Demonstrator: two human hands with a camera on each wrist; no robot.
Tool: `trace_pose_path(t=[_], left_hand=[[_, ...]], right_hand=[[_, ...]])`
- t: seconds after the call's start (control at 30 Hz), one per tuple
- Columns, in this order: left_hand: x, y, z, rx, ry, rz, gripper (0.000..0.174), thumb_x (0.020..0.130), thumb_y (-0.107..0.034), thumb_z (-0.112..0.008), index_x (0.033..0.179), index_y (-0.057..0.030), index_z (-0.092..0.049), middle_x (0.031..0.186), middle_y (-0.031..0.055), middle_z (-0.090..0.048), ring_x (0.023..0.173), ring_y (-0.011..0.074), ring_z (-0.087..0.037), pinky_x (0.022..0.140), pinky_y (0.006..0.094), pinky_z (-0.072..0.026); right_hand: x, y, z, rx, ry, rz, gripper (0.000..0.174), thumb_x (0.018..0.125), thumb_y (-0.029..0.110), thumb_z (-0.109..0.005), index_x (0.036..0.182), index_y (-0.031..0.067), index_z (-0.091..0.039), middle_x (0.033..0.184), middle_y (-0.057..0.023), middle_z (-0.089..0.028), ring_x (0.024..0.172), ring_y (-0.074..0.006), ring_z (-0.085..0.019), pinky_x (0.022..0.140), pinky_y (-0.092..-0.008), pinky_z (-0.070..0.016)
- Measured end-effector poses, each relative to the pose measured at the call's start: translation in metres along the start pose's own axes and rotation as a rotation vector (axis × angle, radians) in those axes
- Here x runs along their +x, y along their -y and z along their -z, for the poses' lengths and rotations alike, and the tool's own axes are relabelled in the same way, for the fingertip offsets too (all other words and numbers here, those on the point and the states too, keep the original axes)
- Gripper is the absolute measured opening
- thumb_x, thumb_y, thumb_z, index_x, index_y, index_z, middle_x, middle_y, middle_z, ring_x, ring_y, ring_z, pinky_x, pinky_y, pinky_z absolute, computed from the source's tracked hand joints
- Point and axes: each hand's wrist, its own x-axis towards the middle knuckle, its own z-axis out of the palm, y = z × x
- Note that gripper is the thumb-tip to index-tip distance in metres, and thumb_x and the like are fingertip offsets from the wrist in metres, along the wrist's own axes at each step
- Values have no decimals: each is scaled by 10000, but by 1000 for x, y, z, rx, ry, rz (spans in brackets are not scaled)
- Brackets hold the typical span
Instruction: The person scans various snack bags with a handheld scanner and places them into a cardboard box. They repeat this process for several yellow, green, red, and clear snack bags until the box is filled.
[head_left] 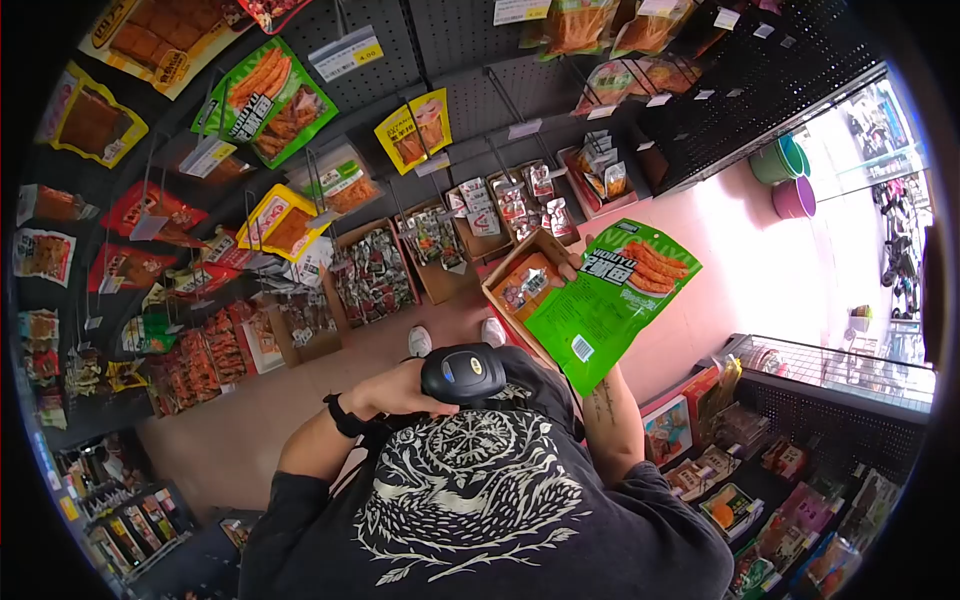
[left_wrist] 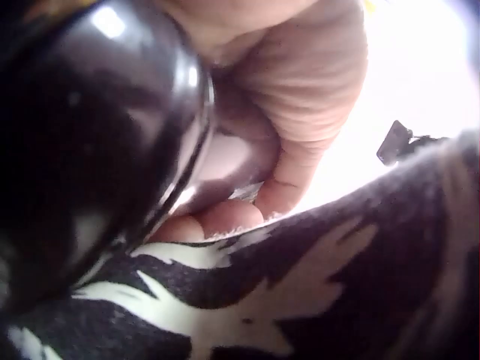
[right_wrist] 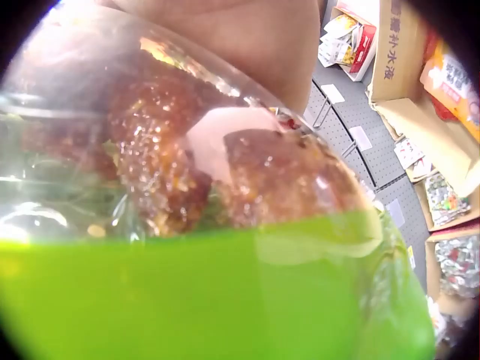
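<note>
My left hand [head_left: 395, 388] grips a black handheld barcode scanner [head_left: 463, 374] against the front of the dark printed T-shirt [head_left: 470, 500]. In the left wrist view its fingers curl round the handle of the scanner [left_wrist: 90, 135]. My right hand [head_left: 570, 267] holds a large green snack bag [head_left: 605, 310], its fingers at the bag's left edge and the rest hidden behind it. The bag shows a barcode and a clear window over reddish-brown pieces [right_wrist: 165, 157]. Partly behind the bag, right at the fingers, is an open cardboard box [head_left: 498, 285] with an orange packet [head_left: 527, 284] inside.
Pegboard shelving ahead carries hanging snack packs, among them a yellow pack [head_left: 283, 222] and another green bag [head_left: 265, 100]. Cardboard boxes of small packets [head_left: 375, 272] line its foot. A second display [head_left: 790, 480] stands at the right. Green [head_left: 778, 160] and purple buckets [head_left: 794, 198] stand farther off.
</note>
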Motion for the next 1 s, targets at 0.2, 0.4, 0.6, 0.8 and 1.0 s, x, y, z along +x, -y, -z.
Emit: trace_pose_path(t=[0.2, 0.4, 0.6, 0.8, 1.0], left_hand=[[3, -7, -20, -182, -58, -96, 236, 870, -117, -649, 1070, -24, -565, 709, -6, -562, 611, 62, -518, 571, 243, -430], [1, 9, -23, -412, -83, -7, 167, 855, -108, -637, 967, -4, -571, 737, 16, -554, 618, 82, -511, 585, 239, -419], [-10, 27, -23, -220, -257, -35, 140, 853, -118, -637, 913, -1, -586, 737, 21, -566, 618, 89, -516, 602, 235, -420], [-23, 37, -29, -394, -458, -87, 146, 872, -101, -611, 950, 17, -577, 744, 16, -574, 647, 84, -522, 627, 227, -416], [-39, 37, -23, -346, -522, -156, 96, 860, -94, -617, 886, -7, -585, 749, 18, -574, 625, 90, -522, 609, 238, -421]], right_hand=[[4, 5, 23, 31, -51, -37, 432, 950, 277, -439, 1351, 125, -396, 1043, -63, -483, 901, -176, -445, 840, -313, -418], [5, 3, 16, 27, -80, 38, 366, 953, 265, -435, 1279, 99, -438, 1071, -85, -502, 897, -172, -453, 828, -312, -420], [3, 53, 96, -267, -261, 24, 460, 938, 312, -490, 1336, 92, -420, 987, -77, -547, 859, -201, -517, 764, -329, -449], [-12, 46, 144, -1984, -512, -169, 566, 889, 471, -543, 1296, 89, -452, 1077, -289, -598, 1006, -439, -577, 792, -483, -470], [-13, 9, 207, -2609, -196, -818, 596, 834, 520, -518, 1247, 91, -527, 1174, -240, -573, 1047, -401, -587, 857, -476, -494]])
